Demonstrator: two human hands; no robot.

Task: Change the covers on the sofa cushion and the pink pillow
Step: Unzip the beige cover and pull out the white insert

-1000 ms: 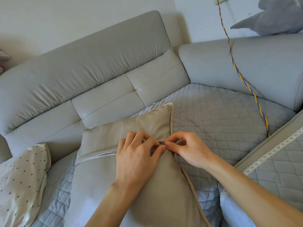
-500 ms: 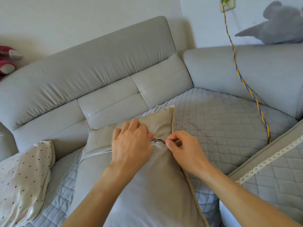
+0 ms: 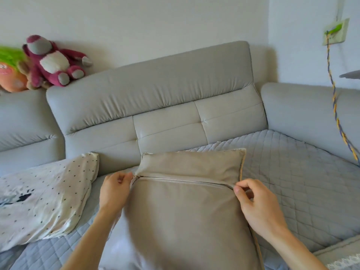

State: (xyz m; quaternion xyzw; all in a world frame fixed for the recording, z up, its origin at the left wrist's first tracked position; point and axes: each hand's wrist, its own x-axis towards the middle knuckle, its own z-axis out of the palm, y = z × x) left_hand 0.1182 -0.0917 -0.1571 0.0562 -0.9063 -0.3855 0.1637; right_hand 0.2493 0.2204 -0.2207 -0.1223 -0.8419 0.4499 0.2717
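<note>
Hands have parted: your left hand pinches the zipper pull at centre-left. Your right hand pinches the beige cushion cover.

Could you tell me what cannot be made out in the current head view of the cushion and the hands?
- Zip pull: too small, partly behind the left hand.
- Cushion lower part: cut off by the bottom edge.
- Right hand fingertips: curled under, so its grip on the cushion edge is hidden.
</note>
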